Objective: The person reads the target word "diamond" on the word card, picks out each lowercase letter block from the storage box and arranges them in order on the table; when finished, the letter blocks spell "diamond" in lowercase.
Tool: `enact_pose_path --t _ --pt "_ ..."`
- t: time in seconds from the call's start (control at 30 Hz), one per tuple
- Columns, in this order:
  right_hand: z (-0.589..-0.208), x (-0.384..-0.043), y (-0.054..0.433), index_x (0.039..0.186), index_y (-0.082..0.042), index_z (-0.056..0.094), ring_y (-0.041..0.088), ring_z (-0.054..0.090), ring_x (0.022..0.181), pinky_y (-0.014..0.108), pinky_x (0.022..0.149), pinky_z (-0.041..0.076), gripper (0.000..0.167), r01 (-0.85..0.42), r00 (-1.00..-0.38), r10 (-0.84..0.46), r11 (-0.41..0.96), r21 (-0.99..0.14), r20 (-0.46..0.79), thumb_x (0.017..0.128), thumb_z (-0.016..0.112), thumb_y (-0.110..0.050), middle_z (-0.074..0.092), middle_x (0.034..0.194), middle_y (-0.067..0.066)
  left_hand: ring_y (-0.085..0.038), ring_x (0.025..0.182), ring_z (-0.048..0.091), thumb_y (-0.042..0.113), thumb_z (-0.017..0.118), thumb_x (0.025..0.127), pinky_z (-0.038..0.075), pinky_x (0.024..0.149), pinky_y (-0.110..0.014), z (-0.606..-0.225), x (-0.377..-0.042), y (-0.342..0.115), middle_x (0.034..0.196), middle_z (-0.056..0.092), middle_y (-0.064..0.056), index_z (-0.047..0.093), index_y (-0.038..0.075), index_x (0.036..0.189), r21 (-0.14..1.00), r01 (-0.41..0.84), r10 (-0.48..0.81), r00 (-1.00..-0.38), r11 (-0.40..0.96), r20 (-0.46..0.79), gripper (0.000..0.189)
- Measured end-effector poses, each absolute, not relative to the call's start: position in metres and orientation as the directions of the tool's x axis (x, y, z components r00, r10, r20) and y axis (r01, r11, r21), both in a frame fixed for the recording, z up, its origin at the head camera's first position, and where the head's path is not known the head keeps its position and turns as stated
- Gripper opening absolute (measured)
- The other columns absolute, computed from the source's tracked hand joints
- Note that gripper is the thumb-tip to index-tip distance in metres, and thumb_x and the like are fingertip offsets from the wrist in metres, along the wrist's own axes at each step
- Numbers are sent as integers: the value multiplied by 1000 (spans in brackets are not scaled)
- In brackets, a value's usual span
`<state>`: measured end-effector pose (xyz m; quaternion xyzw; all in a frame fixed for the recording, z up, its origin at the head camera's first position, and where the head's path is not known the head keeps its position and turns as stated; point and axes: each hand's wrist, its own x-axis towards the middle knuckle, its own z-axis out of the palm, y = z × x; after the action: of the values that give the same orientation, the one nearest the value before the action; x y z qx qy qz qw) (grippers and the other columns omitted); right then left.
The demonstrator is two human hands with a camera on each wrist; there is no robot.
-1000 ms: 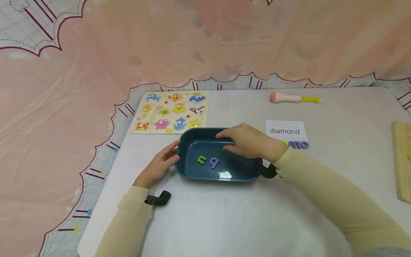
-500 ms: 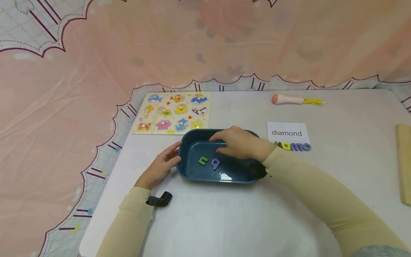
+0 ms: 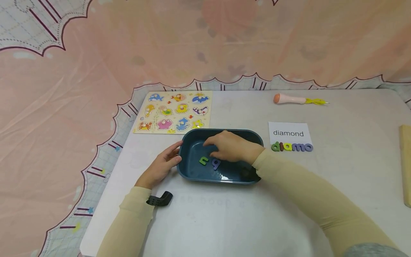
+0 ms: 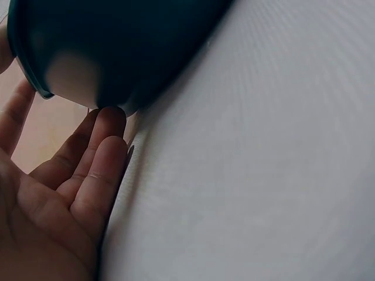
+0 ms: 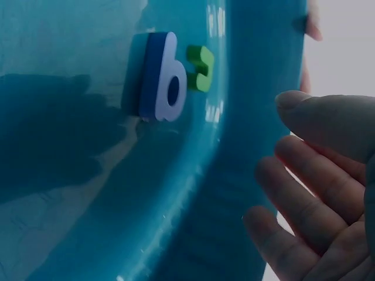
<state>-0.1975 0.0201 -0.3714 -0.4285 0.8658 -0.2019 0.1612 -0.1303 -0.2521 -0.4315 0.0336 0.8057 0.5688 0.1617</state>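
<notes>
A dark blue-green tray point(image 3: 189, 173) lies on the table. Inside it are a green letter n point(image 3: 203, 161) and a purple letter shaped like a q or b point(image 3: 216, 164). My left hand point(image 3: 159, 166) touches the tray's left end, thumb by the rim, fingers loosely extended along the outside wall in the left wrist view. Over the tray hovers my right hand point(image 3: 232, 147), thumb and fingers spread apart with nothing between them. The right wrist view shows the hand point(image 5: 322, 205) apart from both letters. Right of the tray, letters reading "diamo" point(image 3: 291, 147) line a card's lower edge.
The card printed "diamond" point(image 3: 289, 132) lies right of the tray. Behind the tray is a sea-animal puzzle board point(image 3: 173, 112). A pink-handled tool with a yellow twisted shaft point(image 3: 298, 99) lies at the back right. A wooden board point(image 3: 406, 164) stands at the right edge.
My right hand has moved left and slightly down over the tray toward the two letters, uncovering the coloured letters by the card. My left hand has stayed at the tray's left end.
</notes>
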Motion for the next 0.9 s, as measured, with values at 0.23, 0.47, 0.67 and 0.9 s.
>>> enact_pose_path --t 0.23,0.47,0.67,0.9 --pt "-379 -195 10 134 -7 63 19 63 110 37 103 46 39 -661 -571 -806 563 -496 -155 96 69 -17 65 130 10 -44 141 34 23 55 105 28 112 -59 -433 -130 -253 155 33 -27 29 12 159 929 -126 245 -944 347 -220 61" --pt "-383 -196 5 132 -7 65 17 64 107 36 103 46 37 -670 -551 -818 551 -497 -165 97 68 -16 67 127 9 -44 141 35 22 55 105 28 112 -59 -433 -131 -253 155 34 -27 29 12 159 931 -124 248 -944 343 -217 61" --pt "-388 -198 2 132 -9 65 17 64 106 35 103 47 36 -677 -544 -816 563 -474 -192 97 68 -17 67 126 8 -43 142 33 25 55 105 27 113 -59 -432 -131 -253 156 33 -25 29 14 159 928 -130 246 -943 348 -224 62" --pt "-392 -200 1 132 -8 65 17 63 105 35 102 48 36 -678 -530 -823 556 -481 -204 97 69 -17 68 125 8 -43 143 31 25 55 105 26 113 -59 -433 -131 -254 157 32 -25 28 14 159 929 -128 249 -942 346 -223 62"
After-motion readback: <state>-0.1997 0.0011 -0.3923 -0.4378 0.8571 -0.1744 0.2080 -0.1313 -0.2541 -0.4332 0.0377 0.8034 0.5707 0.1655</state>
